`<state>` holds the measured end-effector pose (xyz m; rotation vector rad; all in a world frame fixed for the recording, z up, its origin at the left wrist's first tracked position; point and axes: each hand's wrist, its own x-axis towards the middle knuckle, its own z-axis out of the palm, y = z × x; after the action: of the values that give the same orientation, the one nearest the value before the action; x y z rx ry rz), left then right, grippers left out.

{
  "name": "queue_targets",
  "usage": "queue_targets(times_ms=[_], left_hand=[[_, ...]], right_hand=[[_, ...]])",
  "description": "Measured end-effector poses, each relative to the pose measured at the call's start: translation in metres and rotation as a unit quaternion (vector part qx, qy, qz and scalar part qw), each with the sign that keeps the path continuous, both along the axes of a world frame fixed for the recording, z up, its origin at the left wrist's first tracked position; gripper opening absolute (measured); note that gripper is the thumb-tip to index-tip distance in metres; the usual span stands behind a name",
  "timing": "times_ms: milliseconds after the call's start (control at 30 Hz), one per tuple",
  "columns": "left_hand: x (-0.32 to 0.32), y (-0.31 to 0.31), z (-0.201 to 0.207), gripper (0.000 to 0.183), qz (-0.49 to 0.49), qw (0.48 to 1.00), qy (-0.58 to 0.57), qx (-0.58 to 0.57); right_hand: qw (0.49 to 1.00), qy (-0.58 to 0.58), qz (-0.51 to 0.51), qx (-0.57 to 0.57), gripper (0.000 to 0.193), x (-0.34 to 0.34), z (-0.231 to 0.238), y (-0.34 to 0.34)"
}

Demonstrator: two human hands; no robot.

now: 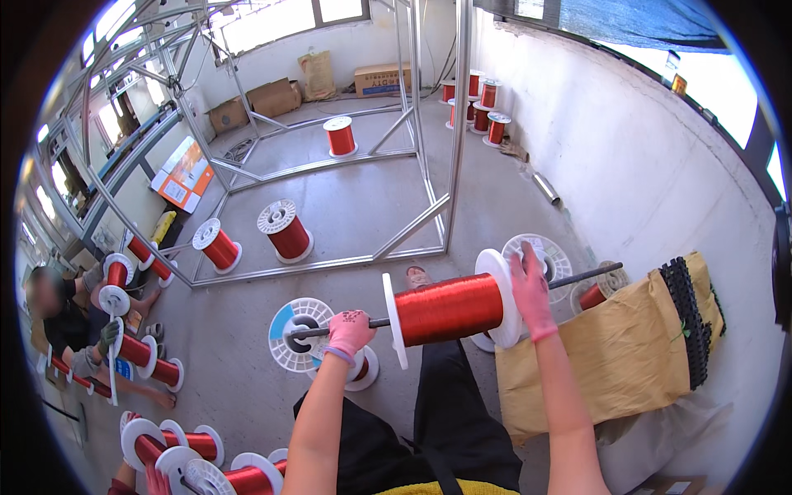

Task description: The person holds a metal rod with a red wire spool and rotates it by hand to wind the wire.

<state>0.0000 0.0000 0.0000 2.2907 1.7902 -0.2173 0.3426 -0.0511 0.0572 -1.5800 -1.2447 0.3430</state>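
A large spool of red wire (450,309) with white flanges sits on a dark metal rod (587,275), held level in front of my legs. My left hand (351,332), in a pink glove, is closed around the rod left of the spool. My right hand (532,297), also gloved in pink, grips the spool's right flange, its fingers reaching upward along it. Under the rod's left end stands another spool with a white and blue flange (285,351). Behind my right hand a white spool flange (554,254) shows, partly hidden.
An aluminium frame (322,266) stands ahead, with red spools (287,233) on the floor inside it. More spools (488,95) are stacked by the right wall. Yellow-brown sacking (594,355) lies at my right. At left, a seated person (62,309) is among several spools; another's gloved hand (157,478) shows lower left.
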Motion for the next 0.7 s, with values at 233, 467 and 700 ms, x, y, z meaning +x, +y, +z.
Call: queue_targets(times_ms=[233,467,700], left_hand=[[0.000,-0.005,-0.015,0.030,-0.063,0.994,0.054,0.075],[-0.005,-0.004,-0.009,0.031,-0.035,0.999,0.002,0.002],[-0.005,-0.003,-0.005,0.028,-0.060,0.997,0.037,0.023]], right_hand=[[0.968,-0.119,0.013,-0.219,0.050,-0.020,0.023,0.007],[0.955,-0.144,0.043,-0.256,0.049,-0.030,-0.106,-0.124],[0.920,-0.242,-0.035,-0.305,0.048,0.027,-0.271,-0.226]])
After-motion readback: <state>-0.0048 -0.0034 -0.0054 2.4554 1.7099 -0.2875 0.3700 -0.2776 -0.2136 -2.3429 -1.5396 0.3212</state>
